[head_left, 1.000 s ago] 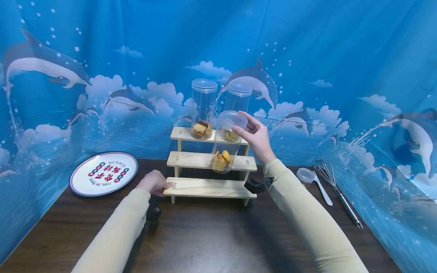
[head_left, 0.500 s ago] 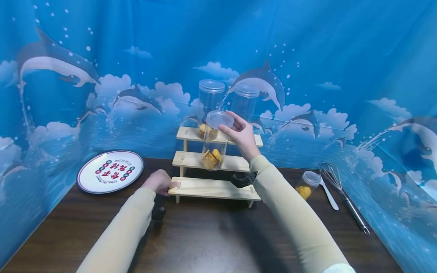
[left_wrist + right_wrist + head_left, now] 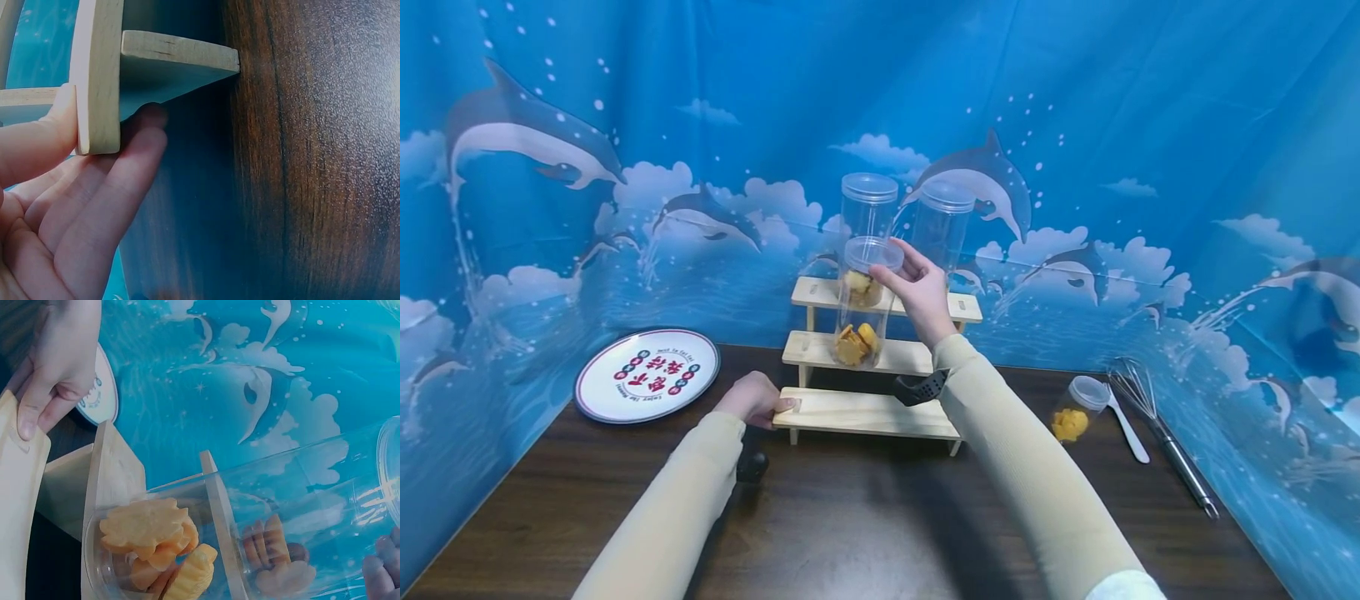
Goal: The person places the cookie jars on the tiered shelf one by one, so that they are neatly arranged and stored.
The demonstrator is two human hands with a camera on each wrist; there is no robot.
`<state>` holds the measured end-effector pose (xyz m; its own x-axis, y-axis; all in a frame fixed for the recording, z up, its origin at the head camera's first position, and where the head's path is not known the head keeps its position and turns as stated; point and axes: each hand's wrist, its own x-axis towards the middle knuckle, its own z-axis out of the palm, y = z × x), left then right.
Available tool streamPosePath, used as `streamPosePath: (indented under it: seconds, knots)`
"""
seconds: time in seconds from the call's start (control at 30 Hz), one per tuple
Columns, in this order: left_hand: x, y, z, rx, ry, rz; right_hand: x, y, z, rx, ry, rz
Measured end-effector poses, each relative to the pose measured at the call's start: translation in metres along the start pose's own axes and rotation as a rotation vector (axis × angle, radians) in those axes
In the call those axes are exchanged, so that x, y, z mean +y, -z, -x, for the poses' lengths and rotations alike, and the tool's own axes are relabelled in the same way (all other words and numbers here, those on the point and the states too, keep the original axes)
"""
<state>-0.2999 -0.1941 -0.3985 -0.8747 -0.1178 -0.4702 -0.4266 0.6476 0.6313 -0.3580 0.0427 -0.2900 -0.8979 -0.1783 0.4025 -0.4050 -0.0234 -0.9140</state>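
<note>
A tiered wooden stand (image 3: 865, 411) with three shelves stands against the backdrop. My left hand (image 3: 754, 402) pinches the left end of its lowest shelf, thumb on top and fingers below, as the left wrist view shows. By its lid, my right hand (image 3: 923, 292) grips a clear plastic jar (image 3: 865, 312) with yellow cookies at the bottom. The jar's base is at the middle shelf (image 3: 906, 357), left of its center. Behind, a jar (image 3: 867, 218) with cookies and another jar (image 3: 942, 233) stand on the top shelf; the held jar and right hand partly hide them.
A white plate (image 3: 647, 375) with red lettering leans at the back left. To the right are a small lidded jar (image 3: 1081, 408) of yellow pieces, a white-handled utensil (image 3: 1127, 429) and a whisk (image 3: 1176, 454). Dark wooden table (image 3: 842, 517) lies in front of the stand.
My right hand has carried the jar left along the middle shelf. The left hand keeps its grip on the stand. The head view has turned slightly, uncovering the small jar on the right.
</note>
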Motion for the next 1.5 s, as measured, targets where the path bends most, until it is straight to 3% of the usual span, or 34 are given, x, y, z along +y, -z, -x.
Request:
streamPosePath:
  seconds: [0.4,0.73,1.0,1.5]
  knots:
    - [0.005,-0.006,0.000,-0.009,-0.003,0.013,-0.002,-0.002,0.003,0.022,-0.029,0.131]
    - [0.004,-0.008,-0.001,-0.018,-0.019,0.024,-0.001,0.005,0.008,-0.010,-0.021,0.092]
    - [0.002,-0.009,0.003,-0.015,-0.037,0.027,0.001,0.029,0.021,-0.061,0.010,-0.026]
    - [-0.001,0.001,-0.002,-0.030,-0.039,0.021,-0.011,0.083,0.055,-0.101,0.097,0.032]
